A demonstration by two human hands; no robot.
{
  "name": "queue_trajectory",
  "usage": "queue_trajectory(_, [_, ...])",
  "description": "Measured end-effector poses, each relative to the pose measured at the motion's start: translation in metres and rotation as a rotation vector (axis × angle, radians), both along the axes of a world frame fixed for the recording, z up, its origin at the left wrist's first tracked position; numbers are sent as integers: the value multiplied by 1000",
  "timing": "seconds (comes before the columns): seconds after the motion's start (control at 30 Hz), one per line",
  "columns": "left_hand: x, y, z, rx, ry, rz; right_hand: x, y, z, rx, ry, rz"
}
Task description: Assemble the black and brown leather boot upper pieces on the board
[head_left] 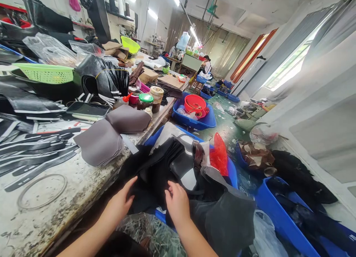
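Observation:
Both my hands reach over a pile of black material pieces (155,168) that lies in a blue tub (233,171) beside the table. My left hand (121,201) is open at the pile's near left side, thumb and forefinger apart. My right hand (177,201) is at the front of the pile, its fingers bent and spread with nothing seen in them. Whether the fingertips touch the black material I cannot tell. A dark grey sheet (222,216) drapes over the tub's near right side. A red plastic piece (218,155) stands up at the tub's far right.
On the worn white table (69,197) at left are brown-grey cut pieces (102,142), black strips (41,149), a wire ring (41,192), jars (145,101) and a green basket (46,72). More blue tubs (278,208) stand on the floor at right. A person (206,66) sits far back.

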State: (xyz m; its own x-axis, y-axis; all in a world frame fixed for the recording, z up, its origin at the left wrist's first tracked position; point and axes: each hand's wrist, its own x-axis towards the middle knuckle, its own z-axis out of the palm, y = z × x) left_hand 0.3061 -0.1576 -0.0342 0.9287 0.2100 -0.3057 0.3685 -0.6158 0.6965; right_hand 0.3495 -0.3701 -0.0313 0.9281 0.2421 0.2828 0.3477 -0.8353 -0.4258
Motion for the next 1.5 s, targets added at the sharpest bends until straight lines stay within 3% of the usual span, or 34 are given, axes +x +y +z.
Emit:
queue_trajectory(0.17, [-5, 0, -8, 3, -16, -68, 3, 17, -3, -101, -80, 67])
queue_trajectory(0.4, [-9, -1, -10, -33, -41, -87, -1, 25, -12, -61, -136, 157])
queue_trajectory(0.77, [-7, -1, -13, -77, -46, -25, -17, 66, -8, -135, -129, 404])
queue_trajectory(0.9, [-5, 0, -18, -59, -13, -5, -20, 63, -3, -75, -60, 472])
queue_trajectory(0.97, [-4, 0, -17, -41, 8, -2, -19, 51, 0, 62, -70, 422])
queue_trajectory(1.07, [-4, -1, -13, -23, 35, -20, -18, 28, 0, 198, -161, 183])
queue_trajectory(1.2, [-5, -3, -4, -10, 55, -49, -14, 2, -6, 65, -162, -44])
queue_trajectory(1.33, [-8, -4, 0, 5, 65, -63, -9, -4, -7, -73, -154, -28])
queue_trajectory(1.5, [-10, -5, 2, 16, 87, -85, -7, 1, -9, -71, -267, 102])
